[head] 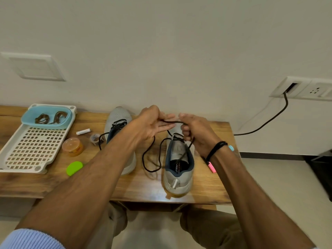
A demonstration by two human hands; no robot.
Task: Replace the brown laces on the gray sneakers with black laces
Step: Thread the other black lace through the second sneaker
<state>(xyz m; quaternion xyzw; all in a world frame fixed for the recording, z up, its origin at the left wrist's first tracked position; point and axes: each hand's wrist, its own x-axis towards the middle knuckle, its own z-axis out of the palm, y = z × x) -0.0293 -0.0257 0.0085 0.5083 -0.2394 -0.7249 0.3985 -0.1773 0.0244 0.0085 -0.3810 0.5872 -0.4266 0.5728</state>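
From the head camera, take the nearer sneaker (179, 175) as your landmark. It is gray with a blue collar, and it stands on the wooden table (140, 187) with its heel toward you and its toe under your hands.

Both hands hover over its front half. Your left hand (152, 123) is palm-up with the long fingers stretched out, and thumb and forefinger nip the black lace (143, 158). Your right hand (195, 133) is curled, with its fingertips closed on the same lace – a short run of it is taut between the two hands. From there the lace drops into the upper eyelets, and its slack loops on the table just left of the sneaker. A black bracelet (214, 150) sits on your right wrist.

Left of the nearer sneaker, partly behind your left forearm, stands the second sneaker (118, 115). It points the same way, and a second black lace (117, 124) is threaded through it.

Further left come a tape roll (95, 138), a small white tube (83, 131), an orange jar (72, 147) and a green oval piece (74, 168).

Furthest left is a white perforated tray (36, 141) – at its far end a blue tub (53, 125) holds the brown laces (41, 120).

Just right of the nearer sneaker, a pink marker (211, 167) shows beneath your right wrist.
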